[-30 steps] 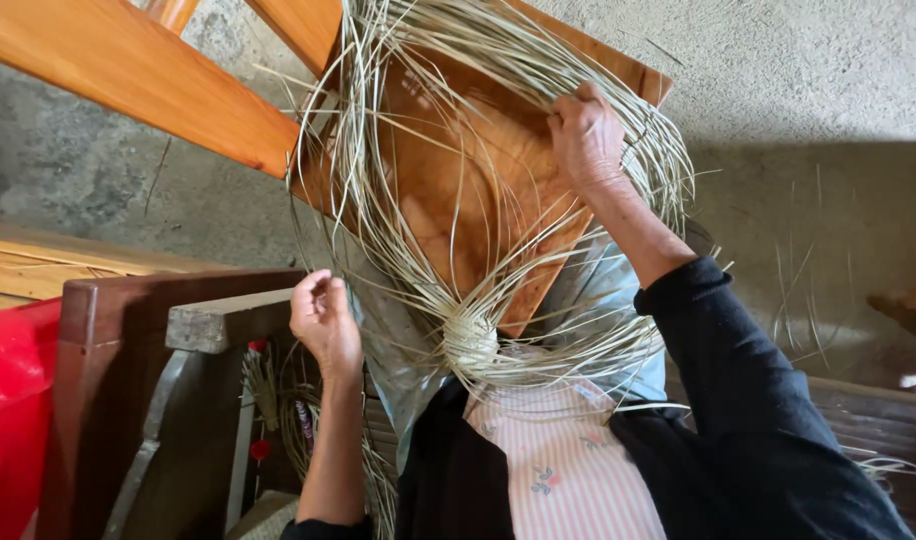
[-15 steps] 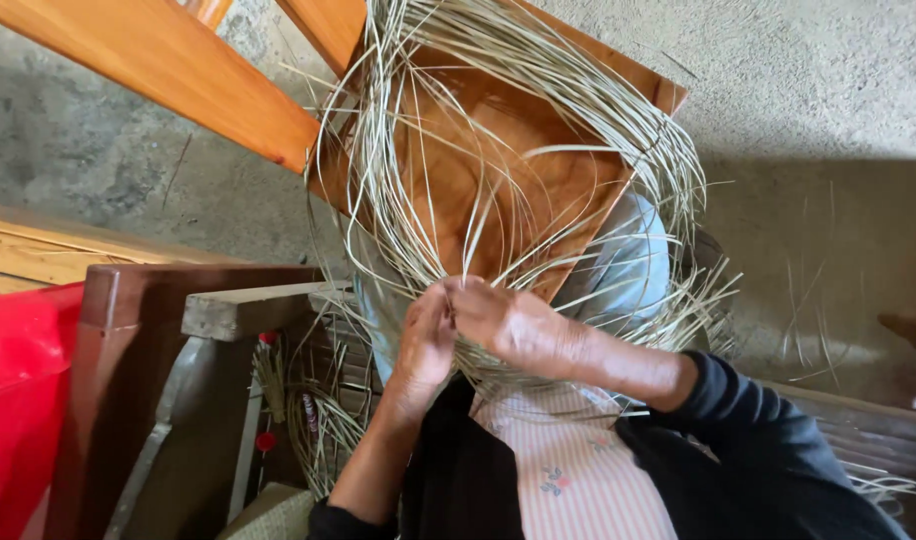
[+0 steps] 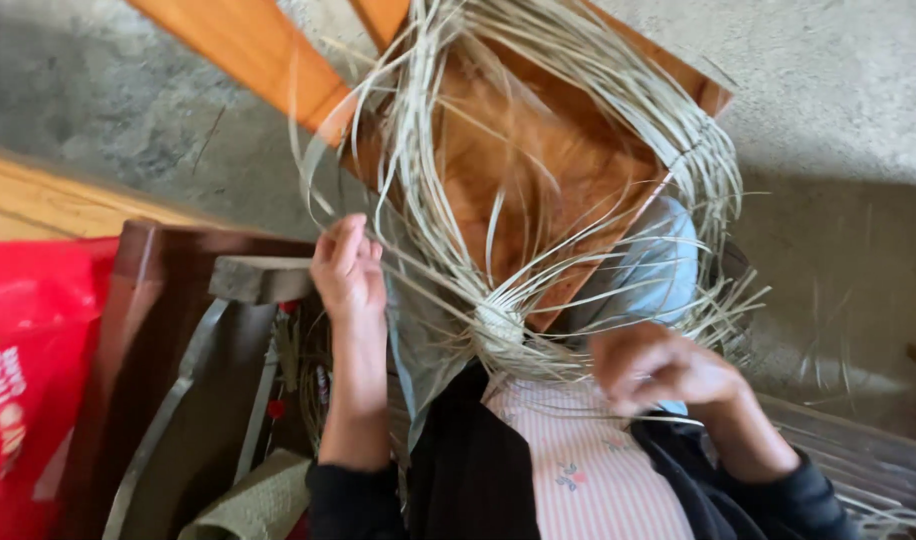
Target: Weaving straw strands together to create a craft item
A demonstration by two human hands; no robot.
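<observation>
Fingers (image 3: 350, 250) of the left hand (image 3: 346, 275) pinch straw strands (image 3: 538, 150) left of the woven knot (image 3: 498, 325)

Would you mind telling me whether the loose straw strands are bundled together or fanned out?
Fanned out: the straw strands radiate from a small woven knot and arc over the wooden chair.

Pale dry straw strands (image 3: 538, 130) — glossy orange wooden chair (image 3: 538, 170), rough concrete floor (image 3: 838, 90).

A red bag (image 3: 23, 370) lies left of a dark wooden frame (image 3: 143, 330).
</observation>
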